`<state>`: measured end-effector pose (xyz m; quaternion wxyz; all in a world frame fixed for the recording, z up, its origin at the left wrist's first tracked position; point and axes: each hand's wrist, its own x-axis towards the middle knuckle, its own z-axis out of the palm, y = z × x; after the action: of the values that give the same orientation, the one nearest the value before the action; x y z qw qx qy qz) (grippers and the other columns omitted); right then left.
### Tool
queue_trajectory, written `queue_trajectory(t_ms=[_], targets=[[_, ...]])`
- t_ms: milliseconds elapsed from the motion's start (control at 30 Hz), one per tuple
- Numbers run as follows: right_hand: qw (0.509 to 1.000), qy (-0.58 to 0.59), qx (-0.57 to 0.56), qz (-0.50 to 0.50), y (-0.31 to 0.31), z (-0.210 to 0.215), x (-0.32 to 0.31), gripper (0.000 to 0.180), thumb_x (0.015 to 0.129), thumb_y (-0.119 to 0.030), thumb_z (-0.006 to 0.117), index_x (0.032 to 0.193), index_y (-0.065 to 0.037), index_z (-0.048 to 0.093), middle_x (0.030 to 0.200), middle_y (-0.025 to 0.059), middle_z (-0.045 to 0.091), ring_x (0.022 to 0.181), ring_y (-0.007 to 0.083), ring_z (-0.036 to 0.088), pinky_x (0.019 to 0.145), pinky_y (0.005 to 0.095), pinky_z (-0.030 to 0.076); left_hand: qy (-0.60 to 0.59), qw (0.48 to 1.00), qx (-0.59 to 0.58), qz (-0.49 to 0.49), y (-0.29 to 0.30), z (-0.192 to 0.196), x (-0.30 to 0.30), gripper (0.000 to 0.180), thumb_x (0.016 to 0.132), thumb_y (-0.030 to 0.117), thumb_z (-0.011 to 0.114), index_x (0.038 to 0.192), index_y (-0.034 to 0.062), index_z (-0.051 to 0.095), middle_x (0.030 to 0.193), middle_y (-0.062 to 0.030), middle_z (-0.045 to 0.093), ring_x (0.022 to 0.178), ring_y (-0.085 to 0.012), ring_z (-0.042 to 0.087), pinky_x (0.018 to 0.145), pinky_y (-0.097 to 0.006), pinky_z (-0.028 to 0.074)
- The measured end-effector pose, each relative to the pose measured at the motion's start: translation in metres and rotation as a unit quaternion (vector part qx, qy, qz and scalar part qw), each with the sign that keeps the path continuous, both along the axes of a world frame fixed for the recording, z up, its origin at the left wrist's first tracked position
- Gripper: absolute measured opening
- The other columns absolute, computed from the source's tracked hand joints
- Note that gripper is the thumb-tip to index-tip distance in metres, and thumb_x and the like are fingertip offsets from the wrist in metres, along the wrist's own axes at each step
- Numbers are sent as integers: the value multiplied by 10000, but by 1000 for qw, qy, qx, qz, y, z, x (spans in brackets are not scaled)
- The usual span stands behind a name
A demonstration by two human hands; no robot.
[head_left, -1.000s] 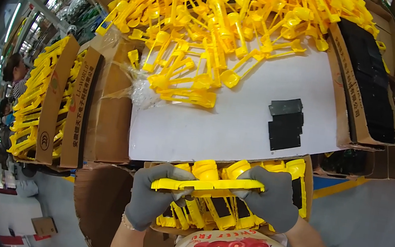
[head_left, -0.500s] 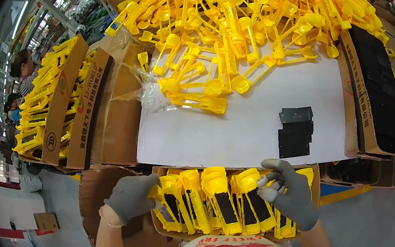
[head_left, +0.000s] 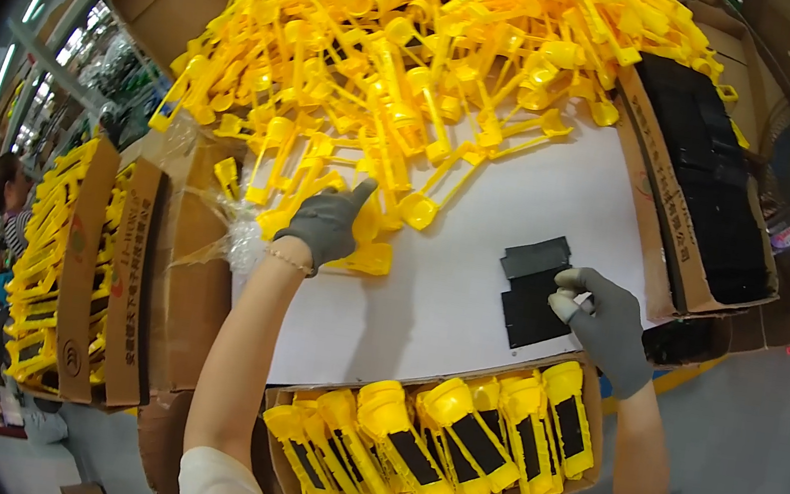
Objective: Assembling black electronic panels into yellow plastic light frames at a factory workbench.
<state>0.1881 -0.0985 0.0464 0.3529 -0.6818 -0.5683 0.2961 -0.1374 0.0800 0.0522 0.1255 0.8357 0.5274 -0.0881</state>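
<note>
Yellow plastic frames (head_left: 464,44), glossy, slim-armed and cup-ended, lie heaped beyond the left hand (head_left: 325,224); 1 grey-gloved digit stretches over the nearest pieces, and I cannot tell whether the other fingers grip any. At the right hand's (head_left: 609,328) bent fingertips lie thin, flat black rectangles (head_left: 529,311), overlapping on a smooth white tabletop (head_left: 435,323); whether those fingers pinch 1 is unclear. Nearer the wearer than the fingers, a cardboard box (head_left: 278,473) holds more frames with black panels.

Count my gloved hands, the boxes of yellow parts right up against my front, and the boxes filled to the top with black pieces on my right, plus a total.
Gloved hands (left, right): 2
Box of yellow parts: 1
Box of black pieces: 1
Total: 4
</note>
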Motion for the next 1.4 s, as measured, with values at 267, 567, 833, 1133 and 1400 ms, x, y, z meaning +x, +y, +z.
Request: queue_trajectory(t_ms=[267, 567, 833, 1133, 1400], targets=[[953, -221, 52, 201, -7, -33, 23, 293, 710, -173, 754, 979, -111, 656, 981, 32, 596, 864, 219, 649, 718, 357, 530, -167, 957, 230, -60, -33, 49, -12, 502, 686, 36, 758, 1166, 103, 626, 932, -138, 647, 843, -307, 633, 782, -362, 516], [899, -319, 4, 301, 3, -40, 9, 375, 739, -198, 736, 1056, -122, 551, 967, 80, 587, 811, 273, 648, 688, 389, 530, -590, 756, -88, 268, -138, 68, -26, 128, 886, 62, 573, 1008, 30, 557, 965, -156, 682, 707, -220, 689, 590, -283, 573], [958, 251, 96, 96, -50, 62, -32, 289, 837, -41, 658, 1106, -42, 551, 805, 22, 626, 719, 62, 564, 657, 234, 478, -671, 616, -223, 348, -221, 40, 3, 321, 892, 48, 592, 1197, -49, 587, 1050, -208, 664, 846, -262, 692, 713, -310, 601], [941, 280, -61, 182, -65, 40, -66, 232, 920, -148, 607, 1121, -43, 556, 780, 58, 691, 599, 95, 641, 568, 234, 507, -690, 579, -269, 342, -242, 33, 30, 301, 859, 43, 616, 1140, -65, 613, 961, -155, 669, 804, -225, 686, 684, -314, 606], [960, 236, -74, 131, -72, 41, -76, 201, 901, -167, 632, 1046, -43, 567, 750, 133, 670, 618, 258, 676, 569, 296, 514, -697, 562, -290, 338, -245, 30, 34, 275, 864, 10, 625, 1129, -62, 636, 954, -137, 675, 782, -202, 681, 664, -304, 605]])
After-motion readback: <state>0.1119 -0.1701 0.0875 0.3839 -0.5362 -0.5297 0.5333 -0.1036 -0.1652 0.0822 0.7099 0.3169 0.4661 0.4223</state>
